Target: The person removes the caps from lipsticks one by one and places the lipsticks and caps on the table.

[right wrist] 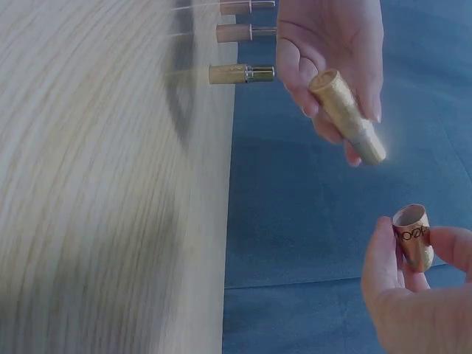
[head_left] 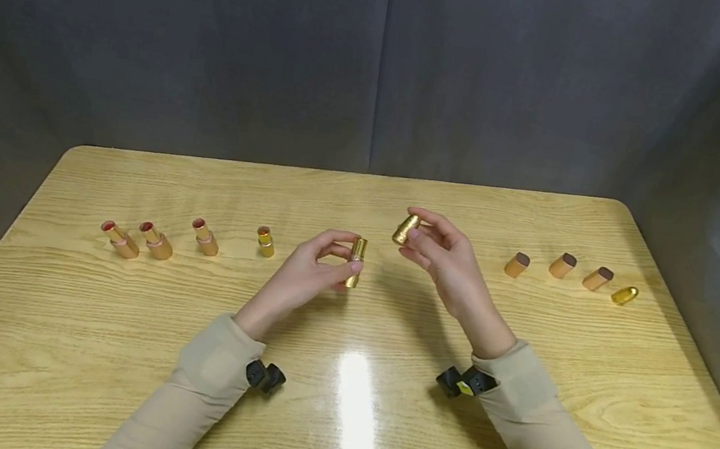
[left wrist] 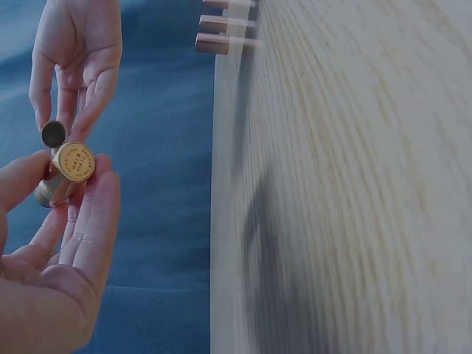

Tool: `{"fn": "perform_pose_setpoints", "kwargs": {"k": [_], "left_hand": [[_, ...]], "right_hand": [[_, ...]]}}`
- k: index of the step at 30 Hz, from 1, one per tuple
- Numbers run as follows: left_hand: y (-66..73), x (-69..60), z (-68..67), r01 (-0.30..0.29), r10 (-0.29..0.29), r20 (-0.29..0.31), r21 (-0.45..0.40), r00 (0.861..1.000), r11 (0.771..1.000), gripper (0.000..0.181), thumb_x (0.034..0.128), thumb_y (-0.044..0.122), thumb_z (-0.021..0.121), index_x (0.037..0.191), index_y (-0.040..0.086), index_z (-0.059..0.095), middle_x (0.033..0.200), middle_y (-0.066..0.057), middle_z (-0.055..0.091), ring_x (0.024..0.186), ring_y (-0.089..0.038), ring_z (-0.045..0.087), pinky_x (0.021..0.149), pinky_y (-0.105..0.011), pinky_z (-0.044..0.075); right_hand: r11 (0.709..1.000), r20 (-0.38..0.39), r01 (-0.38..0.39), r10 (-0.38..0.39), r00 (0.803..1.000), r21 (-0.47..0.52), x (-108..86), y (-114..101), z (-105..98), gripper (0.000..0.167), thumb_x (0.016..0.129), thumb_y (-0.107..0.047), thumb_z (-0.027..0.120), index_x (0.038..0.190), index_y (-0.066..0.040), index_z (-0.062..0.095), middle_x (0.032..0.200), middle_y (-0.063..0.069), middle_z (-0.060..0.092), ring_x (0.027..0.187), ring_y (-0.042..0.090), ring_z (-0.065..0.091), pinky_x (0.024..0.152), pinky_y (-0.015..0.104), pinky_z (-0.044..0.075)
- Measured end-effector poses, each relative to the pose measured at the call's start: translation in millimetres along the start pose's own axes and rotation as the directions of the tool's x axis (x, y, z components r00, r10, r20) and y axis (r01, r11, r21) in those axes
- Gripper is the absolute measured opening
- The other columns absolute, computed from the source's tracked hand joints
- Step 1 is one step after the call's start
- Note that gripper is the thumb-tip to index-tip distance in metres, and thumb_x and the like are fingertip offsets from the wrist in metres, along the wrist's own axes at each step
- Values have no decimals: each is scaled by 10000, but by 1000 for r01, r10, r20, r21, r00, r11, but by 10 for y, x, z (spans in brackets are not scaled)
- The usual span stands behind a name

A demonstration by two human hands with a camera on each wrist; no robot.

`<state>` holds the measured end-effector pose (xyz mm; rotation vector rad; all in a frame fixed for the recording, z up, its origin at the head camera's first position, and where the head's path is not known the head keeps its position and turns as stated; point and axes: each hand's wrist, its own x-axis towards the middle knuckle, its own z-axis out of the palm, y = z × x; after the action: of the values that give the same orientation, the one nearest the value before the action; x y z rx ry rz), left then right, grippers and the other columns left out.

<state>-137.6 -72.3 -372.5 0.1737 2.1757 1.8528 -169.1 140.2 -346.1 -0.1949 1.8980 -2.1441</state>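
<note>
Over the middle of the table, my left hand [head_left: 310,267] pinches a gold lipstick tube [head_left: 357,261] between thumb and fingers, held upright. In the left wrist view the printed round base of this tube [left wrist: 75,161] faces the camera. To its right and a little higher, my right hand [head_left: 450,265] pinches a gold lipstick cap [head_left: 406,229], tilted. The right wrist view shows the cap's [right wrist: 412,237] hollow mouth and dark lettering on its side. Tube and cap are apart. Whether lipstick shows at the tube's top cannot be made out.
On the left stand several uncapped lipsticks, copper-coloured ones [head_left: 159,245] and a gold one [head_left: 265,243]. At right are copper caps with dark ends [head_left: 562,266] and a gold cap [head_left: 625,295] lying on its side. The wooden table [head_left: 71,336] ends at a dark curtain [head_left: 240,44].
</note>
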Motion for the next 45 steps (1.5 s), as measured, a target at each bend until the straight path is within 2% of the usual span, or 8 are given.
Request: {"fn": "perform_pose_setpoints", "kwargs": {"k": [4,9,11,18,28,38,41,45], "left_hand": [[18,-19,-73,-1,1,-20,16,1000,1000,489,931,184,624,1387,118,458,1257,-173,566,885,-201,655,849,-466,556],[43,-40,-150,-3,4,-46,32,999,999,483,927,171,628,1381,125,469,1260,-167,567,846,-139,655,846,-469,543],[55,-59,-181,3,-1,-53,34,999,999,482,924,171,632,1378,134,474,1266,-160,561,892,-131,657,865,-457,534],[52,-127,-312,7,-6,-61,22,998,1000,485,930,190,629,1386,157,468,1264,-144,529,1089,-252,631,944,-474,498],[45,-161,-470,-10,12,-95,23,995,1000,524,926,168,634,1411,180,436,1258,-151,519,1031,-178,642,912,-448,532],[60,-191,-575,-25,28,-136,29,990,999,518,930,165,627,1412,168,438,1262,-143,527,997,-121,640,901,-403,547],[64,-203,-595,-31,35,-137,27,990,999,521,935,157,618,1420,155,428,1268,-145,524,987,-95,637,895,-387,551],[68,-206,-603,-43,45,-136,16,990,999,523,936,136,612,1423,144,422,1251,-128,524,964,-46,632,888,-376,554]], "right_hand": [[1000,2,10,-10,1000,8,-2,-33,-19,468,978,-28,469,1420,67,346,980,-38,555,893,40,630,849,179,536],[1000,-1,23,-23,1000,16,-3,-65,-47,462,983,-49,468,1412,78,349,969,-50,564,881,43,633,844,173,532],[1000,-6,20,-20,1000,20,-6,-76,-55,456,982,-52,470,1407,72,359,966,-53,568,880,43,635,841,172,532],[1000,-8,26,-26,1000,13,-21,-94,-109,464,981,-55,471,1410,75,350,961,-51,566,871,40,639,836,172,533],[1000,-33,8,-9,999,-7,-39,-149,-199,413,970,-60,506,1374,-33,423,972,-89,590,869,17,613,821,166,532],[996,-45,15,-19,999,-88,-48,-165,-286,454,954,-63,534,1388,7,419,1021,-81,568,920,9,592,836,141,518],[995,-49,17,-22,999,-100,-51,-159,-314,417,949,-51,539,1358,-20,463,1010,-98,584,903,2,599,830,138,517],[995,-56,18,-24,998,-101,-50,-154,-354,307,941,-35,548,1224,-153,558,990,-117,600,888,-7,602,817,134,516]]}}
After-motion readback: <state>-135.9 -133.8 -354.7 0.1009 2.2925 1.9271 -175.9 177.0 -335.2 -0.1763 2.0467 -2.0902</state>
